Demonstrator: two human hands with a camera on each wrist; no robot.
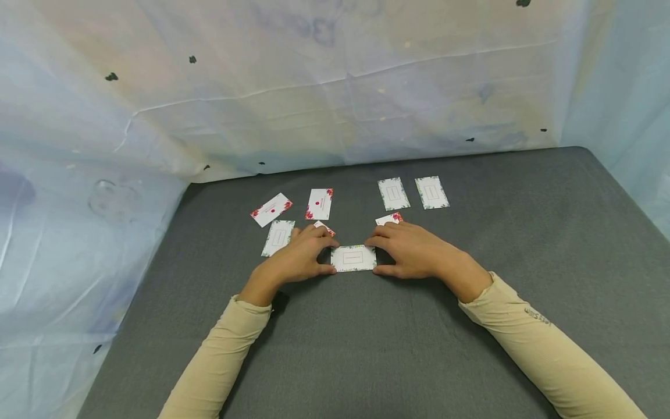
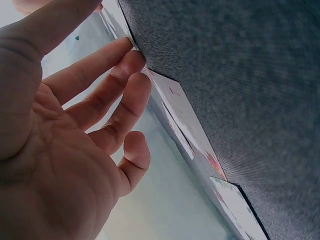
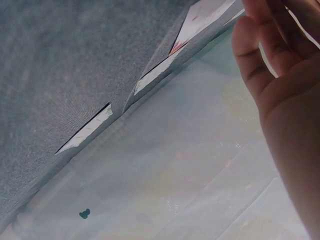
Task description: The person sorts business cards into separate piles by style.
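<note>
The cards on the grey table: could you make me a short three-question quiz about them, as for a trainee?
1. True or false: both hands touch the centre card.
2. How many green-bordered cards lie far right? A) two B) four
3. Fill in: the left hand and right hand rest on a ____ table.

Key: 1 true; 2 A, the pair and; 3 grey.
</note>
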